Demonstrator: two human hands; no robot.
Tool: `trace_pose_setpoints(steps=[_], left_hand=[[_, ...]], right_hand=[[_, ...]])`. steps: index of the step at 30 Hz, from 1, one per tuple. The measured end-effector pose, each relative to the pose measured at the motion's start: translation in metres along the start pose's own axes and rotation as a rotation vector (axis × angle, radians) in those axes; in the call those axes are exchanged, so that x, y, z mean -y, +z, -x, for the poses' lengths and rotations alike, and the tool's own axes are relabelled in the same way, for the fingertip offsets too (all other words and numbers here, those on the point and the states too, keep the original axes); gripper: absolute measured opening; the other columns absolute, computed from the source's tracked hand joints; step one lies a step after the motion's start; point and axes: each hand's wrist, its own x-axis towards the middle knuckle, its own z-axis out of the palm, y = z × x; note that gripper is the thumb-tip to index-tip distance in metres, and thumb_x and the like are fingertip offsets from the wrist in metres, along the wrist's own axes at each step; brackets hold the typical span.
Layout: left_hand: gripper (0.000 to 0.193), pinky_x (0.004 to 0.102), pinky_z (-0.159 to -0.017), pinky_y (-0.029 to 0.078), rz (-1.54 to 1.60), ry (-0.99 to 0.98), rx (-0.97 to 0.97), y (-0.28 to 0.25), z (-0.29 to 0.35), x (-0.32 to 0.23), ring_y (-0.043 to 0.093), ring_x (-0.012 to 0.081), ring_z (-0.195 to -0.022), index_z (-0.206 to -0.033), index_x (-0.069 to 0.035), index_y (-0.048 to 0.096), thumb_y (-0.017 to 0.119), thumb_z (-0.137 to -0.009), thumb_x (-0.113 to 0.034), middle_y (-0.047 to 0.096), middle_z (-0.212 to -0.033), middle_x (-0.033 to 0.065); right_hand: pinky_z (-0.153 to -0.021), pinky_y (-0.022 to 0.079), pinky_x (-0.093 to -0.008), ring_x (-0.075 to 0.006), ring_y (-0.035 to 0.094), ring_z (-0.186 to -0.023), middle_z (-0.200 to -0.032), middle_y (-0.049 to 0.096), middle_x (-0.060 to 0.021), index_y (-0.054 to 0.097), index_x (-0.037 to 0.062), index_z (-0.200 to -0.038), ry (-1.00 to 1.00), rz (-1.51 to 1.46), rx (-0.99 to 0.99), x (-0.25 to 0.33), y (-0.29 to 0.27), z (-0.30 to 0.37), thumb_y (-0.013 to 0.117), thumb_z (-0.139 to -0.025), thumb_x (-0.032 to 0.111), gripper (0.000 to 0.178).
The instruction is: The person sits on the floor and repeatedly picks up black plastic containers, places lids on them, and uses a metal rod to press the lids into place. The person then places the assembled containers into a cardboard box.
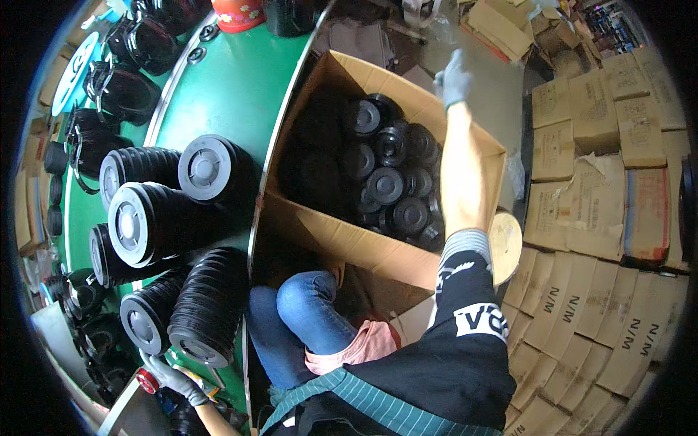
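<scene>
My left hand [173, 379], in a grey glove, is at the lower left with its fingers stretched out and apart. Its fingertips are by the lower end of a stack of black round lids [149, 316], beside a small red round object [147, 381]. I cannot tell whether they touch either. My right hand [454, 81], gloved too, is beyond the far right side of an open cardboard box [342, 240], fingers apart and nothing visible in them. Loose black round lids [385, 185] lie inside that box, under my right forearm's left side.
More lid stacks [206, 168] lie on the green table [211, 94]. Glossy black pots [123, 91] line its far left, and a red flowered container [238, 14] stands at the back. Stacked cartons [582, 218] form a wall at right. A round wooden stool top [507, 247] is beside the box.
</scene>
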Motion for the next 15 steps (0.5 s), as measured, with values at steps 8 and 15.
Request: trace_pose_setpoints(steps=[8, 15], left_hand=[[0.051, 0.0440, -0.123, 0.038, -0.391, 0.229, 0.060, -0.012, 0.006, 0.067, 0.049, 0.0356, -0.146, -0.158, 0.003, 0.042, 0.051, -0.108, -0.006, 0.050, -0.160, 0.0226], [0.048, 0.0453, -0.123, 0.038, -0.284, -0.004, 0.168, -0.016, 0.009, 0.033, 0.050, 0.0374, -0.144, -0.155, 0.003, 0.048, 0.048, -0.112, -0.018, 0.054, -0.156, 0.0238]], right_hand=[[-0.098, 0.057, -0.0459, -0.0354, 0.070, -0.118, -0.127, 0.071, -0.0172, 0.050, 0.0054, -0.158, 0.280, -0.134, 0.397, -0.103, -0.015, -0.012, 0.051, -0.095, 0.085, 0.101], [-0.123, 0.041, -0.0473, -0.0437, 0.052, -0.144, -0.156, 0.052, -0.0308, 0.035, -0.0041, -0.164, -0.315, 0.813, 0.352, -0.217, 0.007, 0.087, 0.087, -0.083, 0.044, 0.107]])
